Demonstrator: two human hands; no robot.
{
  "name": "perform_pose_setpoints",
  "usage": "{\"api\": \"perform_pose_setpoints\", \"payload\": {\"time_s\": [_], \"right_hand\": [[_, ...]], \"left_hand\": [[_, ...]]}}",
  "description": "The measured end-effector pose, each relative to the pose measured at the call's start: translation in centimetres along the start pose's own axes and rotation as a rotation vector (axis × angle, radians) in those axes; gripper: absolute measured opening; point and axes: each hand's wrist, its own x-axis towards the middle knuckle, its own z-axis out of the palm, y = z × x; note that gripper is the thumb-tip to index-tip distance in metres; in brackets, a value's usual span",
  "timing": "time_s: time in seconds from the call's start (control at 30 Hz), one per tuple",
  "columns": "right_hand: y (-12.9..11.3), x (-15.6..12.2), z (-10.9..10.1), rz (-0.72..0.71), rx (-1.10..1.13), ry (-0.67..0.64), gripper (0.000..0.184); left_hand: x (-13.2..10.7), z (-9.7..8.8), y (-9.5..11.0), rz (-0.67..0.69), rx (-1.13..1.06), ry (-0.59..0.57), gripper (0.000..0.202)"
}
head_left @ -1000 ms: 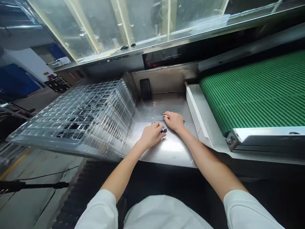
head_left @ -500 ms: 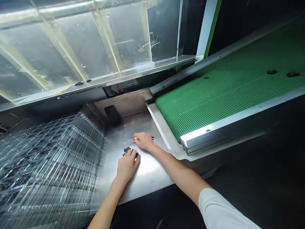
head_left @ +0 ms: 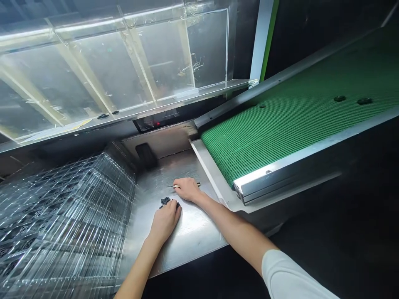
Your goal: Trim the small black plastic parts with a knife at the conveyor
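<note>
My left hand (head_left: 165,220) lies on the steel work surface (head_left: 190,236), with its fingers closed on a small black ribbed part (head_left: 165,201) that shows past the fingertips. My right hand (head_left: 187,189) sits just above and to the right of it, gripping a slim pen-like tool (head_left: 196,184). The tool's thin tip (head_left: 170,186) sticks out to the left of my fingers. Its middle is hidden by my hand.
A stack of clear plastic trays (head_left: 62,224) with dark parts in its pockets rises at the left. A green mesh conveyor belt (head_left: 280,128) with white edging runs at the right, carrying small dark pieces (head_left: 339,98). A transparent panel (head_left: 124,62) stands behind.
The view has swung since a second ago, bringing more of the conveyor into sight. The dark pieces on the belt have shifted left. My hands remain in about the same place on the steel.
</note>
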Motion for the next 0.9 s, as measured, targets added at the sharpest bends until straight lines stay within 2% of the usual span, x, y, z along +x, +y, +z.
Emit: {"api": "perform_pose_setpoints", "payload": {"time_s": [0.2,0.4,0.53,0.67,0.77,0.9], "right_hand": [[-0.1,0.0,0.2,-0.031,-0.005,0.011,0.026],[-0.2,0.3,0.3,-0.058,-0.047,0.014,0.026],[-0.1,0.3,0.3,-0.072,-0.081,-0.001,0.029],[0.4,0.8,1.0,-0.054,-0.074,0.033,0.029],[0.8,1.1,1.4,-0.064,0.011,0.108,0.031],[0.7,1.2,1.1,-0.063,0.267,0.303,0.043]], "left_hand": [[-0.1,0.2,-0.2,-0.054,-0.072,0.028,0.015],[-0.3,0.0,-0.3,-0.025,-0.054,0.104,0.02],[-0.6,-0.2,0.2,0.02,-0.045,0.111,0.021],[-0.6,0.2,-0.1,0.067,-0.064,0.159,0.02],[-0.3,0.2,-0.8,0.025,-0.13,0.201,0.02],[1.4,-1.3,-2.2,-0.068,-0.221,0.302,0.025]]}}
